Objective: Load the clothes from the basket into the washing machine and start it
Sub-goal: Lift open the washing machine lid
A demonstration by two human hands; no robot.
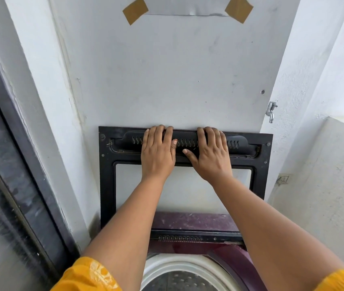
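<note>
Nearest, the drum (185, 280) lies open below the arms; no basket or clothes show. Beyond it the lid (108, 175) stands upright against the wall (177, 80), its long edge running left to right. The left grip (157, 156) and right grip (211, 158) sit side by side on that far top edge, fingers curled over it, equally near.

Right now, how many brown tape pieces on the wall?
2. Left tape piece on the lower left corner of the sheet at frame top, right tape piece on its lower right corner. Upper corners are cut off; more may be hidden.
</note>
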